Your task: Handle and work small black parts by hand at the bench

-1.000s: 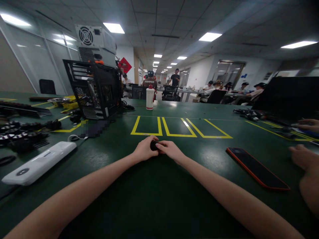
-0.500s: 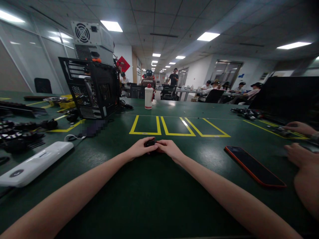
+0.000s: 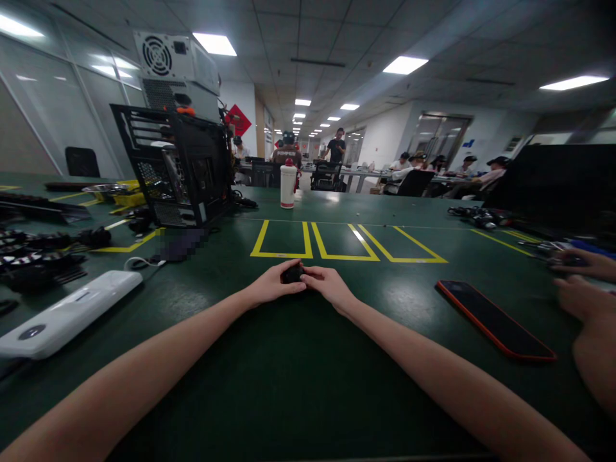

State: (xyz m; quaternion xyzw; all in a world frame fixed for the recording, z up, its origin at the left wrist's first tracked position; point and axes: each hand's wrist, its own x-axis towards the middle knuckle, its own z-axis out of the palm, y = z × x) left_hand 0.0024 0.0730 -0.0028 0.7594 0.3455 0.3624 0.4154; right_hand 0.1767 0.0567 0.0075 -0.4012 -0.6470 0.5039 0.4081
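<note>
A small black object (image 3: 292, 274) is held between my two hands, just in front of the yellow tape outlines (image 3: 282, 255) on the green table (image 3: 298, 385). My left hand (image 3: 273, 282) wraps its thumb and fingers round the object's left side. From the right, my right hand (image 3: 327, 284) has its fingers and thumb pinched together at the object's right edge. What the object is cannot be made out.
At the left stand a black computer case (image 3: 183, 167), a white power bank (image 3: 72, 314) and dark cables (image 3: 43, 250). A white bottle (image 3: 287, 186) is behind the tape. To the right lie an orange-edged phone (image 3: 495, 321) and another person's hands (image 3: 584, 295).
The black object has turned slightly between my fingers and shows more of its surface. At the right, the other person's hands have shifted, and something blue now shows beside them.
</note>
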